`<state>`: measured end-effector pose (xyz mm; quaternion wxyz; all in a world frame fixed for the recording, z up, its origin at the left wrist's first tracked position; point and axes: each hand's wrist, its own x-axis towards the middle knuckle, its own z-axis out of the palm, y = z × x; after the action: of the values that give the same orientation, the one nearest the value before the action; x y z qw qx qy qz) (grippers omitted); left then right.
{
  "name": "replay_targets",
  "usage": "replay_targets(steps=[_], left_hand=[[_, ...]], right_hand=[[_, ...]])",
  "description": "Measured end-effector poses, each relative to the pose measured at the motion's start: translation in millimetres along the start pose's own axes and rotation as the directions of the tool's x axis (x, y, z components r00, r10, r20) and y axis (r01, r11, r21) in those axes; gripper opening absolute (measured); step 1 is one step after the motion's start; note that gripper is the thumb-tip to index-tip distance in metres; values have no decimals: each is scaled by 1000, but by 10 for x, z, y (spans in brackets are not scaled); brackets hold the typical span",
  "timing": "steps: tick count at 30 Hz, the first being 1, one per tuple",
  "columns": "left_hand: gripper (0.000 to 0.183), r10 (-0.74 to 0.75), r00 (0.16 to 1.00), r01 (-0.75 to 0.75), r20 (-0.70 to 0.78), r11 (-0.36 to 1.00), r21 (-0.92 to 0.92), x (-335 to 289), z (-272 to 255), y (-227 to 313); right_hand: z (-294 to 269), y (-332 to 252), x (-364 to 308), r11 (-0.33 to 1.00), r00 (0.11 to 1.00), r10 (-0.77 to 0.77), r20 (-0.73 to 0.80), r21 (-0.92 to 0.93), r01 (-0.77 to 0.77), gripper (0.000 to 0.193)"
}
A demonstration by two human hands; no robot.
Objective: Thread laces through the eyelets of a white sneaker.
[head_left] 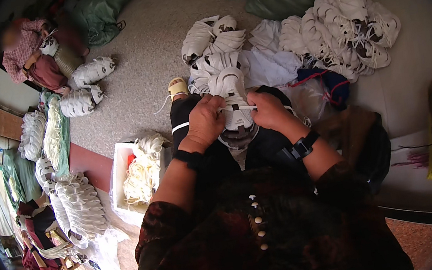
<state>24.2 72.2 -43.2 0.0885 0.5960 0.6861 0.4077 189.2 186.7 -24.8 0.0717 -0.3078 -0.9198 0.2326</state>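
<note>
Speckled floor (133, 47): sneaker pile (343, 25) far right, foam lace box (117, 175) left
White sneaker (227, 83): dark mark (238, 121), unreadable
Lace (241, 108): pinched by left fingers (215, 103), right fingers (256, 99)

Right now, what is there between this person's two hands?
In the head view, a white shoe lies between the left hand and the right hand, with a white lace running across it from hand to hand.
</note>
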Motion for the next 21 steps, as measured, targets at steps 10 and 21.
replay_targets(steps=[10, 21], left_hand=[[14, 258, 965, -236, -42, 928, 288, 28, 77, 27], [9, 300, 954, -266, -8, 858, 440, 14, 46, 68]], right_hand=[[-72, 39, 142, 994, 991, -77, 107, 92, 67, 5], [-95, 18, 79, 965, 965, -253, -62, -87, 248, 8]])
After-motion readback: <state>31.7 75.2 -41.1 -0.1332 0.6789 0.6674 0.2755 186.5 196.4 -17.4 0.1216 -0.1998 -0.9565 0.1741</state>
